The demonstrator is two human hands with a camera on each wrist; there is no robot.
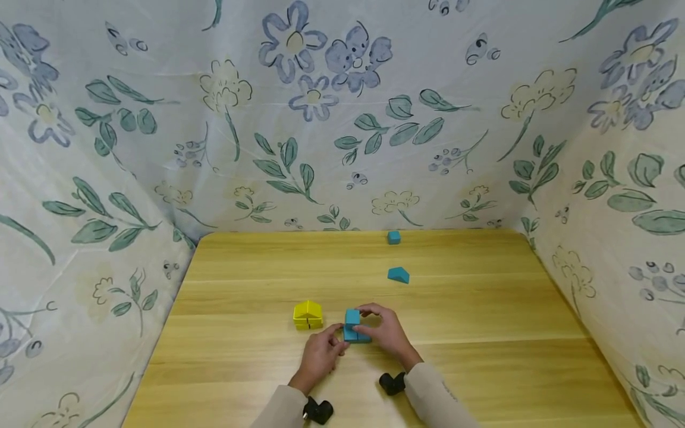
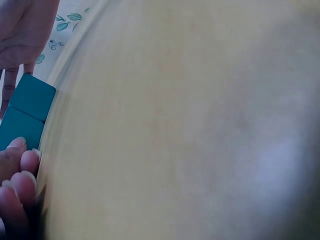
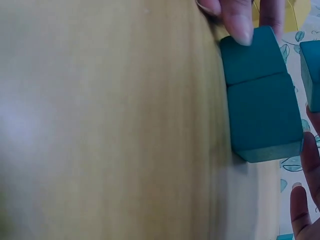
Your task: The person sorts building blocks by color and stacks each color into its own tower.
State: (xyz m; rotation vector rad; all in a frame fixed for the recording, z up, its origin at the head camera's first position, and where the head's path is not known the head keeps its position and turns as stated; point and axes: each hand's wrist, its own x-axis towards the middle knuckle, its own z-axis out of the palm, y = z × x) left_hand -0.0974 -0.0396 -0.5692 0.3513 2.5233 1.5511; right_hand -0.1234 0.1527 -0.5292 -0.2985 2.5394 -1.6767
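Observation:
Two blue cubes stand side by side on the table, seams touching. My left hand grips the left one at its near side; in the left wrist view the fingertips press on its face. A third blue cube is above the left cube of the pair. My right hand pinches that upper cube between thumb and fingers. At the right edge of the right wrist view, the upper cube stands apart from the pair.
Left of the hands is a yellow block stack with a pointed top. Farther back lie a blue roof-shaped block and another blue cube near the far table edge. Flowered cloth surrounds the wooden table.

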